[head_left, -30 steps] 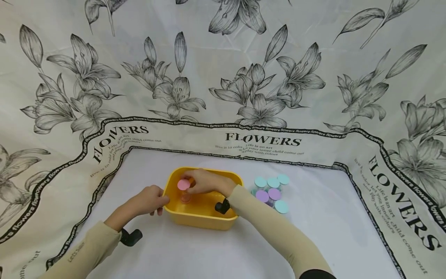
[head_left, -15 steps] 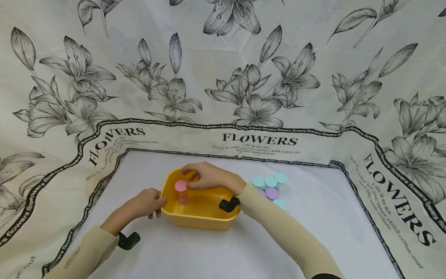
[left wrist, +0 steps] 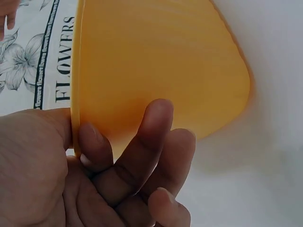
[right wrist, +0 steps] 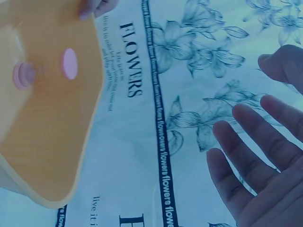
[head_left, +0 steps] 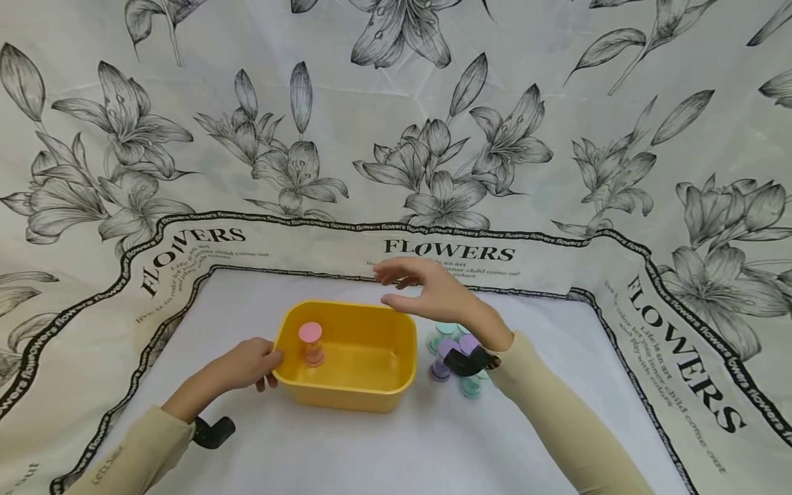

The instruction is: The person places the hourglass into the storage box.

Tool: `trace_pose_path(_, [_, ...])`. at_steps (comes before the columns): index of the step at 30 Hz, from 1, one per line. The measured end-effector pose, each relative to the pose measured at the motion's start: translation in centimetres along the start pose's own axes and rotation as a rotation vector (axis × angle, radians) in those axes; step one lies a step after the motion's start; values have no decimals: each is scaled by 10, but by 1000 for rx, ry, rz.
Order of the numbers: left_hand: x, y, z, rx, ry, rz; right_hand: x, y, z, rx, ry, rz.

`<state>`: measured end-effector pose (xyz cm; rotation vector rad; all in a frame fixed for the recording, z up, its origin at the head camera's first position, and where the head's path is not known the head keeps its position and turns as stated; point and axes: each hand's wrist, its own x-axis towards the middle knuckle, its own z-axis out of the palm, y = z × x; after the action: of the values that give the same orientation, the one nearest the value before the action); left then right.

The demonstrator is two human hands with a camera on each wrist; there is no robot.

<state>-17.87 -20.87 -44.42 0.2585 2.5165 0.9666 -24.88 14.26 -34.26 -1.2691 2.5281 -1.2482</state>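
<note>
Pinches the left rim of the yellow plastic tub (head_left: 346, 401) with the left hand (head_left: 249, 363), with the remaining fingers loosely bent outside the wall. Holds the right hand (head_left: 436, 292) in the air near the tub's far right corner, released, with fingers extended, thumb apart and nothing grasped. Has one small pink-capped container (head_left: 311, 333) standing upright inside the tub, toward its left end. Has turquoise-capped containers (head_left: 448, 328) and purple-capped containers (head_left: 447, 346) grouped beside the tub's right end on the white tabletop (head_left: 297, 454), partly hidden by the right wrist. Faces a lily-printed cloth (head_left: 371, 103) along the tabletop's far edge.
</note>
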Motion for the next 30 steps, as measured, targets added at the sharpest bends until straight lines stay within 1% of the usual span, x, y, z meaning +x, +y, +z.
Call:
trace_pose_path(2, [-1, 0, -1, -7, 2, 4, -9, -1, -4, 29, 72, -16])
trace_pose_path(6, [0, -1, 1, -10, -10, 7, -27, -1, -11, 98, 183, -78])
trace_pose_path(10, [0, -1, 3, -14, 3, 0, -41, 2, -22, 209, 315, -158])
trace_pose_path(12, [0, -2, 3, -20, 14, -7, -47, 3, -27, 256, 366, -184])
trace_pose_path(14, [0, -2, 3, -22, 18, -12, -55, 5, -32, 288, 403, -191])
trace_pose_path(18, [1, -5, 3, -25, 39, -22, -71, 12, -35, 291, 441, -162])
trace_pose_path(20, [2, -7, 3, -17, 50, -18, -82, 16, -35, 266, 455, -129])
trace_pose_path(23, [4, -8, 5, 10, 74, -18, -103, 26, -33, 200, 471, -70])
trace_pose_path(25, [5, -8, 5, 33, 111, -3, -119, 33, -33, 152, 477, -21])
trace_pose_path(28, [6, -10, 3, 65, 190, 14, -142, 44, -33, 96, 481, 49])
trace_pose_path(30, [7, -12, 1, 73, 242, 28, -155, 51, -33, 82, 483, 94])
